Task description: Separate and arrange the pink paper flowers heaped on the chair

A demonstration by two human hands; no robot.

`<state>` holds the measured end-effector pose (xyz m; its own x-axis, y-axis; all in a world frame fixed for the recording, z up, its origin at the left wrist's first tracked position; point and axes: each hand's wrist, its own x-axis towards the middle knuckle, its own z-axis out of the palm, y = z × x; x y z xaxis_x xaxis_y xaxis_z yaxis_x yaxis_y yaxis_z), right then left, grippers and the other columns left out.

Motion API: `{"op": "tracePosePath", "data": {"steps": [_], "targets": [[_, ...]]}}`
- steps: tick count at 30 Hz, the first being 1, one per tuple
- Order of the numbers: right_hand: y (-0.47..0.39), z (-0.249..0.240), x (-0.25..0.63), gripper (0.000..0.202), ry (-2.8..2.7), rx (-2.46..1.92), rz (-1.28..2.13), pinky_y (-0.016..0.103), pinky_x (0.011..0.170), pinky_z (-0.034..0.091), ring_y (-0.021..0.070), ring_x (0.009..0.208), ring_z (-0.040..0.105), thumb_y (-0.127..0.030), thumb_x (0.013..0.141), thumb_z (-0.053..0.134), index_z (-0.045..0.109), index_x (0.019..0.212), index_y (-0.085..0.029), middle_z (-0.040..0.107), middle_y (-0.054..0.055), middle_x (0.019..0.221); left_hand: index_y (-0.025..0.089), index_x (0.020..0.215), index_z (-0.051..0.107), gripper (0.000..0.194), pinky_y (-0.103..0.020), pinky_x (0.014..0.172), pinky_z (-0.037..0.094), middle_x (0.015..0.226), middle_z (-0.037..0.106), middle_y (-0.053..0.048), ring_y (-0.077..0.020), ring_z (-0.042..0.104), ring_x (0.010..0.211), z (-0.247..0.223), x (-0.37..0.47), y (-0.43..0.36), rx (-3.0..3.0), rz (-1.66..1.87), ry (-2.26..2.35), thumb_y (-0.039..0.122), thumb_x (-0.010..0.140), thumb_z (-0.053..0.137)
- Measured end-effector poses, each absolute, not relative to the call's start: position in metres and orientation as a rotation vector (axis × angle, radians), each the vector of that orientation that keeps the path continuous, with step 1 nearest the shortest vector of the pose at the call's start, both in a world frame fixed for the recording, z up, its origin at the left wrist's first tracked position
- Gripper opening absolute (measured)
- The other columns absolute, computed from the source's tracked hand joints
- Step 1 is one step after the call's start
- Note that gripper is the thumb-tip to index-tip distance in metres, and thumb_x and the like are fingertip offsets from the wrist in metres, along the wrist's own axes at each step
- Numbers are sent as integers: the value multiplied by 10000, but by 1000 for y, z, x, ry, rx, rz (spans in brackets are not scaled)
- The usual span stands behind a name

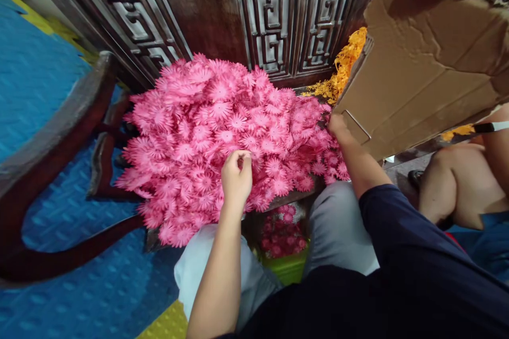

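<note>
A large heap of pink artificial flowers (222, 111) with thin pointed petals lies on a dark wooden bench (314, 193). My left hand (236, 172) is over the front of the heap, its thumb and forefinger curled together in a pinch. Whatever is between those fingertips, if anything, is too small to make out. At the heap's right end, my right hand (338, 124) reaches in beside the cardboard box (413, 74). Its fingers are hidden, so I cannot see whether it grips a flower.
Orange artificial flowers (344, 71) lie behind the cardboard. A carved wooden panel (210, 16) rises at the back, and a curved armrest (59, 111) stands at left. Below are more pink flowers in a yellow-green container (288, 270). Another person's knee (441, 183) is at right.
</note>
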<state>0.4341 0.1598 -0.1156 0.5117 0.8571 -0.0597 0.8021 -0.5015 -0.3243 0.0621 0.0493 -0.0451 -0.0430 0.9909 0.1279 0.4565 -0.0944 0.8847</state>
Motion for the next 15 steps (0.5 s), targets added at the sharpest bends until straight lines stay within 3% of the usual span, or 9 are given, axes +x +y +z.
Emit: {"op": "tracePosePath", "data": {"steps": [3,6,10,12,15], "targets": [[167,-116,434,211,-1337,-2510,254,504,1068,282,352,1181,551,-15,726,507,682,844,-19,643,312,1086,183,837,610,201,-339,868,440,910,681,-69,-216,613,905,-44,62,50,1624,1088,1559,313,828,456],[167,-110,431,133,-1236,-2406,276,469,1070,286,315,1128,573,-86,720,563,669,801,-88,685,209,1012,183,841,609,198,-346,871,438,923,681,-75,-224,613,916,-44,62,50,1634,1066,1567,309,826,457],[159,-94,426,88,-1024,-2175,441,302,807,475,165,804,621,-175,731,581,616,806,-143,670,48,813,183,842,608,198,-350,874,438,926,684,-80,-230,617,920,-44,63,50,1636,1058,1572,307,826,454],[153,-83,422,89,-926,-2071,536,243,645,471,108,643,577,-198,757,553,594,821,-152,634,2,735,186,837,606,192,-350,872,441,921,685,-78,-230,617,916,-44,64,51,1638,1052,1573,306,822,457],[147,-65,413,67,-806,-1901,660,208,535,409,74,532,504,-212,744,594,577,792,-169,586,-43,651,186,826,604,191,-343,871,445,912,685,-75,-224,620,905,-45,66,50,1653,1041,1552,306,822,456]]}}
